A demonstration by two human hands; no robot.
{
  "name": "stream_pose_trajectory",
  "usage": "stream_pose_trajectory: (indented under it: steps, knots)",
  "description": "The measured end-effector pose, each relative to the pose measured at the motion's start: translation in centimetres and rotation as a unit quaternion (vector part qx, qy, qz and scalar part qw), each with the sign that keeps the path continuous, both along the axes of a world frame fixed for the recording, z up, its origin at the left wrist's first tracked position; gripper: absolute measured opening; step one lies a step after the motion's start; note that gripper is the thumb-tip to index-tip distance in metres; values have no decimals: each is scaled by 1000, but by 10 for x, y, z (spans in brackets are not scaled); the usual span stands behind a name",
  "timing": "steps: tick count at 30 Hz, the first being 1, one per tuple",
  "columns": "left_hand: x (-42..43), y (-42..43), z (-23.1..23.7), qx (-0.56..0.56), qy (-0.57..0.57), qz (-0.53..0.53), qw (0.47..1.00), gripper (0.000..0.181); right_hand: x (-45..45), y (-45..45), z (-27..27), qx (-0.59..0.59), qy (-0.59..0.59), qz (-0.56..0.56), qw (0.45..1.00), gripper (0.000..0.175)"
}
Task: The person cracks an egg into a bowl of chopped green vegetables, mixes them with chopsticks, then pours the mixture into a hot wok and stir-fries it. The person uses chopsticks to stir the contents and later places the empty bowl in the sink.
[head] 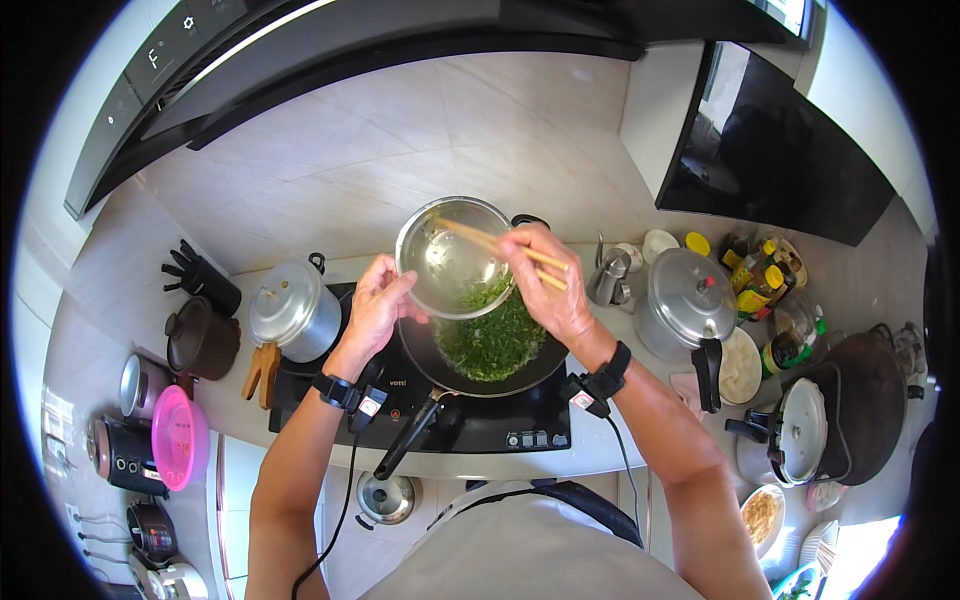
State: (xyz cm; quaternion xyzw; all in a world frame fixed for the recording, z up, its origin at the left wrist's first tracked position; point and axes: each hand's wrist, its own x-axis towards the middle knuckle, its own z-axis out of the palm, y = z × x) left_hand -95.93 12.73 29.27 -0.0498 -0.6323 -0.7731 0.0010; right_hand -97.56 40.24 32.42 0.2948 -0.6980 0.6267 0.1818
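My left hand point(382, 300) grips the rim of a stainless steel bowl point(442, 255), which is tilted over a dark frying pan point(420, 352). In my right hand point(547, 281) is a pair of wooden chopsticks point(480, 237), their tips inside the bowl. Some chopped greens cling at the bowl's lower edge. More chopped greens point(491, 345) lie in a heap in the pan, which sits on a black cooktop point(480, 427) with its handle point(409, 439) towards me. The bowl and my right hand hide the pan's far part.
An aluminium pot point(289, 307) with wooden tongs point(262, 371) beside it stands left of the pan. To the right are a metal oil pot point(611, 277), a pressure cooker point(686, 300) and several sauce bottles point(757, 285). A lidded pot point(386, 496) is low near my body.
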Motion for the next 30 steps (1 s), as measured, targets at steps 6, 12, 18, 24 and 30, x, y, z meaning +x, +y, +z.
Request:
stream_pose_trajectory:
  steps: [6,12,18,24,30]
  knots:
    - [-1,-5,-1,17,-2,-15,1000,15,6,2,4,117,14,78,990,12]
    - [-1,-8,-8,40,-7,-39,998,13,8,2,9,54,33,31,998,14]
    - [-1,-9,-11,36,0,-43,998,14,7,3,11,31,26,-39,998,14]
    - [-1,-5,-15,44,1,-40,998,14,11,1,13,88,60,45,993,14]
    - [-1,-4,-17,40,-4,-52,998,14,19,2,22,67,23,36,997,15]
